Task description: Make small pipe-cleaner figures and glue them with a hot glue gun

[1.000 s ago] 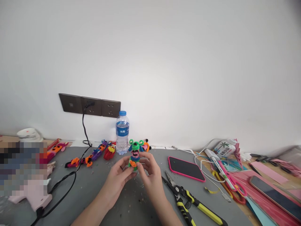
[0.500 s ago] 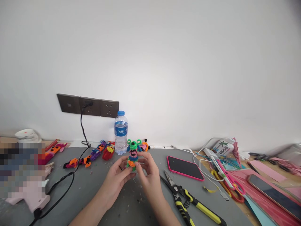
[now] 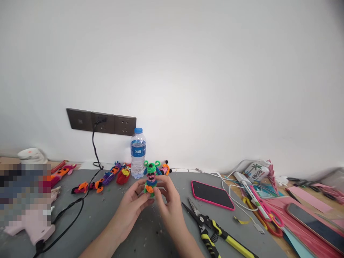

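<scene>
A small pipe-cleaner figure [image 3: 151, 178], green on top with a pink face and an orange base, stands upright between both my hands above the grey mat [image 3: 113, 218]. My left hand [image 3: 133, 204] pinches its lower part from the left. From the right, the fingers of my right hand [image 3: 169, 200] close around its base and side. A water bottle [image 3: 138, 153] with a blue cap stands just behind the figure, by the wall.
Several finished pipe-cleaner figures [image 3: 107, 177] lie at the back left. Yellow-handled cutters [image 3: 215, 229] and a pink-cased phone [image 3: 212, 194] lie to the right. A pink glue gun [image 3: 32, 224] with a black cable [image 3: 67, 215] sits left. Pink scissors [image 3: 264, 209], cords and paper crowd the far right.
Both hands keep hold of the figure and have shifted slightly left and down in view; the camera moved a little.
</scene>
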Available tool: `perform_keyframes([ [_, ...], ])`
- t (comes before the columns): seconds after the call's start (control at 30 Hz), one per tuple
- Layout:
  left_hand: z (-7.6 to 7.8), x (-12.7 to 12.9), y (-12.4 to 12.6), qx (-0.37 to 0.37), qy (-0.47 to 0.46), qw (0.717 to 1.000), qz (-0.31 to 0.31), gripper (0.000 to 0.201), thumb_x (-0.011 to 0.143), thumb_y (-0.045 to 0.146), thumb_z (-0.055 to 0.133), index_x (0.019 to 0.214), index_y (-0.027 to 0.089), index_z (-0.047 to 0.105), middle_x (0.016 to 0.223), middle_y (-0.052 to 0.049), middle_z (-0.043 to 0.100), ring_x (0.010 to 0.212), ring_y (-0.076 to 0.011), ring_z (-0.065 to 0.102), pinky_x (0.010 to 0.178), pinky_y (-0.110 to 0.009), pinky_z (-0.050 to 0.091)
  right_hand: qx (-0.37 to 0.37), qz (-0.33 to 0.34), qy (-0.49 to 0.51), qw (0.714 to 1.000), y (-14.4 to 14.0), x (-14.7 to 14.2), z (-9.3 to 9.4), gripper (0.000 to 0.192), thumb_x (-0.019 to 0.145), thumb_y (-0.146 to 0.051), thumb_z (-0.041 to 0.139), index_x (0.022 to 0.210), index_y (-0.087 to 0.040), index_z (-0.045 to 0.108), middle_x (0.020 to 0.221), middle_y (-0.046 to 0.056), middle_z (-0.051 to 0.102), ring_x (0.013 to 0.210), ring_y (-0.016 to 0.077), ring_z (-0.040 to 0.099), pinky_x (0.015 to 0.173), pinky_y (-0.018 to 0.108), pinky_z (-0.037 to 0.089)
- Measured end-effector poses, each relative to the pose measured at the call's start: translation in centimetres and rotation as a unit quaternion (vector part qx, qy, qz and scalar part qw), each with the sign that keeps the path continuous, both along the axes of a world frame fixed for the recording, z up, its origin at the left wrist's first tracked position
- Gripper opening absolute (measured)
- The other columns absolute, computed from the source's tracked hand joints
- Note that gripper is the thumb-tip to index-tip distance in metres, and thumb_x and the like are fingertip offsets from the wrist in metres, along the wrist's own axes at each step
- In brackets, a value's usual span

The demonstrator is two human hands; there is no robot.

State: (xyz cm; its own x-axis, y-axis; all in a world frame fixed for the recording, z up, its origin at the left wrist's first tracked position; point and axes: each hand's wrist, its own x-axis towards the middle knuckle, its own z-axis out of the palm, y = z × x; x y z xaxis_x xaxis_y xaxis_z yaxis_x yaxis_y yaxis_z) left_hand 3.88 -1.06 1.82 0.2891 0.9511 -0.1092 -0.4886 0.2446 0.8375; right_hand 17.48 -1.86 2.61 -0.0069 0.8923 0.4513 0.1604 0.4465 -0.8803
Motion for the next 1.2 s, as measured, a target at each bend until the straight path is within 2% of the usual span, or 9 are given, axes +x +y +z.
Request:
perform_keyframes([
  [0.53,0.1,0.1,0.1,-0.012,-0.017,1.0,0.011,0.031,0.073,0.03,0.08,0.1,0.023,0.068,0.103,-0.005,0.066,0.101,-0.0226,0.061,0.086,-0.033,0.051,-0.016,0.01,0.01,1.0,-0.1,0.0,-0.2,0.02,0.095,-0.027,0.047,0.114,-0.026,0.053,0.106,0.008,0.062,0.092,0.0195,0.064,0.074,0.03,0.055],
  [0.8,0.3,0.1,0.0,0.0,0.001,1.0,0.005,0.028,0.073,0.031,0.079,0.098,0.023,0.07,0.104,-0.005,0.068,0.104,-0.0222,0.061,0.086,-0.03,0.052,0.001,0.004,0.006,1.0,0.3,0.0,-0.7,0.02,0.096,-0.026,0.046,0.114,-0.026,0.053,0.108,0.007,0.06,0.092,0.0185,0.063,0.076,0.03,0.054],
  [0.93,0.3,0.0,0.1,0.005,0.01,1.0,0.014,0.032,0.073,0.032,0.079,0.101,0.022,0.069,0.11,-0.006,0.068,0.108,-0.0241,0.061,0.087,-0.031,0.053,-0.019,-0.002,0.037,0.999,0.2,-0.1,-0.9,0.023,0.094,-0.028,0.049,0.117,-0.026,0.049,0.104,0.008,0.061,0.09,0.0198,0.064,0.073,0.032,0.054],
  [1.0,0.2,-0.3,0.4,0.004,0.018,0.999,0.044,0.037,0.071,0.034,0.079,0.105,0.023,0.067,0.116,-0.007,0.067,0.11,-0.025,0.061,0.087,-0.032,0.054,-0.027,-0.022,0.062,0.997,0.2,0.3,-0.8,0.027,0.093,-0.029,0.051,0.119,-0.026,0.046,0.1,0.008,0.062,0.089,0.0207,0.065,0.071,0.032,0.053],
  [1.1,0.1,-0.9,1.0,0.005,0.059,0.991,0.119,0.049,0.066,0.04,0.081,0.109,0.025,0.063,0.121,-0.007,0.065,0.107,-0.0265,0.064,0.084,-0.035,0.056,-0.004,-0.078,0.097,0.992,0.6,1.2,-0.4,0.024,0.093,-0.029,0.049,0.117,-0.026,0.046,0.112,0.01,0.059,0.09,0.0201,0.064,0.071,0.032,0.051],
  [1.2,0.2,-1.3,1.3,0.066,0.129,0.966,0.213,0.047,0.069,0.044,0.077,0.107,0.026,0.057,0.123,-0.007,0.063,0.109,-0.0267,0.064,0.088,-0.036,0.054,0.011,-0.129,0.136,0.982,1.1,2.1,-0.1,0.017,0.092,-0.029,0.048,0.109,-0.025,0.049,0.112,0.008,0.058,0.084,0.0181,0.063,0.073,0.033,0.05],
])
